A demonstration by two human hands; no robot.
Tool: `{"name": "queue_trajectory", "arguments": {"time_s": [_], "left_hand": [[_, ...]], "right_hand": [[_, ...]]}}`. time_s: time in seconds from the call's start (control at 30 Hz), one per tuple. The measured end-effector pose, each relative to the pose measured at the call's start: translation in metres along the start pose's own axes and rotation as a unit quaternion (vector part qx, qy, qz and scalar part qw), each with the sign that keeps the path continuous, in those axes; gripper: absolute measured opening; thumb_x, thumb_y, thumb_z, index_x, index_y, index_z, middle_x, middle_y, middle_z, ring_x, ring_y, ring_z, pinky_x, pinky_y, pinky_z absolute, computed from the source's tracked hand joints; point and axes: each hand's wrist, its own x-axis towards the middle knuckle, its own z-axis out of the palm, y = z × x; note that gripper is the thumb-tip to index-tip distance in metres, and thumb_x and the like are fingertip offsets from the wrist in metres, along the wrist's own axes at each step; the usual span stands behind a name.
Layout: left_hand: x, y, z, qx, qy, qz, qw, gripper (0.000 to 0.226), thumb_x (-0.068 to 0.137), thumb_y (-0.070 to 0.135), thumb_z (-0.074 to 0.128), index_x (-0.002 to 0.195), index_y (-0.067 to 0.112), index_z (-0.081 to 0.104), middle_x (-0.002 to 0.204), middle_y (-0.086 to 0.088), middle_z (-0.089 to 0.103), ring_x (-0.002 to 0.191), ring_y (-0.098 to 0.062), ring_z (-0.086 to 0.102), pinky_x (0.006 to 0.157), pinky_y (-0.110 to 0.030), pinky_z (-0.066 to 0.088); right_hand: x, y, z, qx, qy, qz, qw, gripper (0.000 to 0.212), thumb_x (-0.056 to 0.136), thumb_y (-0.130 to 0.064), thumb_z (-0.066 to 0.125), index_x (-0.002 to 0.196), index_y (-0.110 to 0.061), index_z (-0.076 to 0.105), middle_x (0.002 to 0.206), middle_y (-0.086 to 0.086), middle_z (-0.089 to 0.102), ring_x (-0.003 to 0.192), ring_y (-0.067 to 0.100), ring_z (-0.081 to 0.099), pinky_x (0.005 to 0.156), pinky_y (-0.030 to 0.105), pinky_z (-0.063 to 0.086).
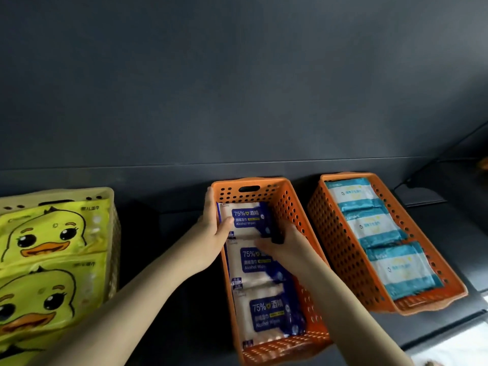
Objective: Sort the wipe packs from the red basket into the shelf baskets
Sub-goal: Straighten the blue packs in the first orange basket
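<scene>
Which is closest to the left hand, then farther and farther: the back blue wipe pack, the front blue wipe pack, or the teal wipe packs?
From the left hand:
1. Back blue wipe pack, under its fingers, at the middle basket's far end.
2. Front blue wipe pack, at the same basket's near end.
3. Teal wipe packs, in the right basket.

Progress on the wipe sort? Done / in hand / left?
Done: three teal packs fill the right orange basket; duck packs sit in the cream basket; two alcohol packs lie in the middle basket. In hand: left hand and right hand seat the rear alcohol pack. Left: unknown, red basket out of view.
</scene>
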Motion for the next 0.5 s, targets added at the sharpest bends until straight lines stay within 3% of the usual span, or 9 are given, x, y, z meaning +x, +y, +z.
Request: {"name": "queue_trajectory", "arguments": {"time_s": [0.07,0.17,0.3,0.4,0.47,0.5], "left_hand": [[0.0,0.0,0.0,0.004,0.001,-0.01,1.0,0.075,0.101,0.047,0.029,0.146,0.034,-0.03,0.118,0.0,0.059,0.084,-0.025,0.07,0.08,-0.046,0.057],[0.0,0.0,0.002,0.005,0.005,-0.017,1.0,0.075,0.102,0.047,0.028,0.146,0.035,-0.031,0.11,-0.001,0.06,0.08,-0.028,0.07,0.074,-0.047,0.058],[0.0,-0.001,0.003,0.009,0.001,-0.014,1.0,0.074,0.102,0.048,0.027,0.145,0.035,-0.032,0.111,-0.001,0.059,0.079,-0.029,0.07,0.07,-0.044,0.059],[0.001,-0.003,0.003,0.013,-0.003,-0.008,1.0,0.075,0.101,0.05,0.026,0.144,0.036,-0.033,0.118,-0.001,0.06,0.071,-0.023,0.069,0.061,-0.035,0.057],[0.002,-0.003,0.003,0.012,-0.006,-0.004,1.0,0.075,0.101,0.049,0.027,0.144,0.036,-0.033,0.128,-0.003,0.058,0.074,-0.021,0.069,0.066,-0.036,0.059],[0.002,-0.003,0.003,0.009,-0.007,-0.002,1.0,0.075,0.101,0.048,0.027,0.144,0.035,-0.033,0.134,-0.004,0.054,0.079,-0.021,0.069,0.072,-0.036,0.059]], "right_hand": [[-0.01,0.003,0.003,-0.074,-0.011,-0.014,0.997,0.069,0.077,-0.031,0.08,0.135,-0.026,0.043,0.126,-0.006,0.06,0.11,0.016,0.06,0.096,0.033,0.049],[-0.013,0.002,0.005,-0.089,-0.007,-0.026,0.996,0.085,0.076,-0.028,0.082,0.146,-0.02,0.033,0.136,-0.003,0.054,0.124,0.019,0.052,0.102,0.031,0.041],[-0.009,0.004,0.0,-0.095,-0.035,-0.019,0.995,0.066,0.076,-0.032,0.081,0.131,-0.025,0.046,0.124,-0.005,0.063,0.11,0.015,0.062,0.097,0.037,0.05],[0.005,-0.004,-0.003,-0.067,0.005,-0.027,0.997,0.049,0.085,-0.044,0.07,0.125,-0.024,0.05,0.107,-0.008,0.065,0.092,0.01,0.065,0.079,0.029,0.054],[0.02,-0.015,-0.002,-0.055,0.037,-0.039,0.997,0.045,0.09,-0.047,0.062,0.126,-0.022,0.051,0.104,-0.006,0.065,0.081,0.005,0.061,0.068,0.021,0.049],[0.027,-0.02,0.001,-0.055,0.038,-0.036,0.997,0.047,0.091,-0.049,0.059,0.127,-0.02,0.052,0.109,-0.004,0.067,0.082,0.006,0.062,0.071,0.023,0.05]]}}
